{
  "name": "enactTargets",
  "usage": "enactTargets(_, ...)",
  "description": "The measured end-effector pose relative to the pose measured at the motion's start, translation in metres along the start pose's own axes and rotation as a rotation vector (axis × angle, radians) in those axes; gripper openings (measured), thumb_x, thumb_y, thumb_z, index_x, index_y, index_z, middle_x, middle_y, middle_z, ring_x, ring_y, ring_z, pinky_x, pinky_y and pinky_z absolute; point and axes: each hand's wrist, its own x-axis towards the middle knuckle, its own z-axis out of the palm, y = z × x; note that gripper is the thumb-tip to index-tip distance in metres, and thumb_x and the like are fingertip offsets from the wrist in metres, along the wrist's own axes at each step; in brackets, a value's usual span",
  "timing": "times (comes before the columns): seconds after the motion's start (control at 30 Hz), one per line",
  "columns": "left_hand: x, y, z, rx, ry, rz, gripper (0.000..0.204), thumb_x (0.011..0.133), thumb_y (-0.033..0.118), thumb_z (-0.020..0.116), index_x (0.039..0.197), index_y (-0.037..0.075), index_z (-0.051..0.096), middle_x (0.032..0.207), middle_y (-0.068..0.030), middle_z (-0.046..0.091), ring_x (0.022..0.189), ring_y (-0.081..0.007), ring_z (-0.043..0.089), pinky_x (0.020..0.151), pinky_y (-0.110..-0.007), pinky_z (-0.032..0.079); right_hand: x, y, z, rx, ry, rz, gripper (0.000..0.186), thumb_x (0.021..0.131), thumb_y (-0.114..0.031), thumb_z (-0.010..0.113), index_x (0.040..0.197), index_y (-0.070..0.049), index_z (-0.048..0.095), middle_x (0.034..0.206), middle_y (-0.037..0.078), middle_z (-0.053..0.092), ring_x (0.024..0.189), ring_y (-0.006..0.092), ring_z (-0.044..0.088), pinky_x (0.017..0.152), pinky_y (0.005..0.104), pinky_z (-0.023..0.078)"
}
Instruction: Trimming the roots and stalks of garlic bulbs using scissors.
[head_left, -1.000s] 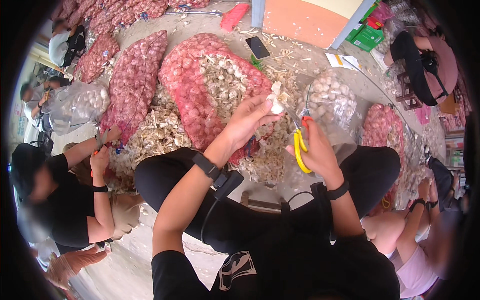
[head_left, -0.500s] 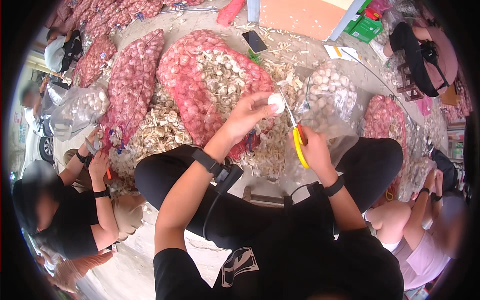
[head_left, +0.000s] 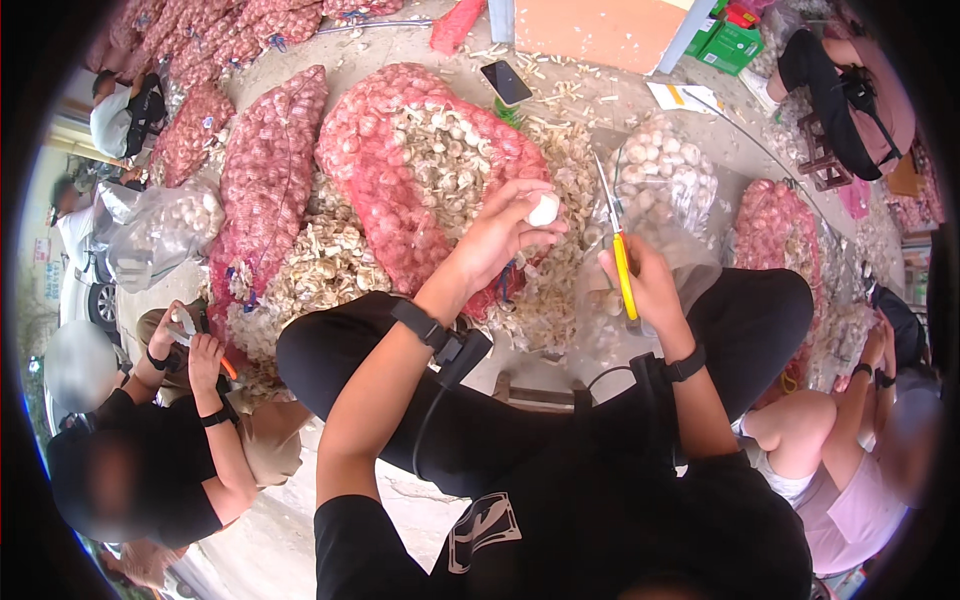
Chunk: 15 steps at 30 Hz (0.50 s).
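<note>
- Fingers of left hand (head_left: 495,232): curled, closed on a smooth, round white garlic bulb (head_left: 543,208).
- Bulb sits at the fingertips, its right side exposed.
- Right hand (head_left: 648,282): fingers wrapped round yellow-handled scissors with slim metal blades (head_left: 608,190). Blades point away from body, right of bulb, not touching it.
- Open red mesh sack (head_left: 352,135) of garlic beyond left hand.
- Clear plastic bag (head_left: 686,262) of white bulbs by right hand.

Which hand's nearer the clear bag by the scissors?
Right. The right hand, holding scissors, shows over the lower part of the clear bag; contact unclear. The left hand, holding a white bulb, is farther off, to the bag's left.
</note>
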Motion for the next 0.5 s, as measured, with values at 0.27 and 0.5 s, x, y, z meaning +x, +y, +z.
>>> enactTargets(0.27,0.009,-0.019,-0.016,-0.182,0.048,-0.166,0.034,0.108,0.035,0.043,0.121,0.006,0.055,0.106,-0.0117,0.068,0.083,-0.0175,0.067,0.079,-0.031,0.055,0.005,-0.015,-0.070,0.180,0.121,0.101,0.041,0.097,-0.041,0.066,0.099,0.000,0.061,0.070,0.000,0.054,0.059,0.0065,0.050,0.052,0.0258,0.041)
enactTargets(0.5,-0.001,-0.103,-0.012,0.216,0.026,-0.463,0.035,0.099,0.017,0.061,0.131,0.007,0.052,0.116,-0.0094,0.061,0.105,-0.0208,0.065,0.091,-0.035,0.053,0.005,0.014,-0.134,0.308,0.393,0.025,0.050,0.099,-0.048,0.060,0.102,0.002,0.062,0.063,-0.001,0.048,0.053,0.0075,0.049,0.050,0.0242,0.041)
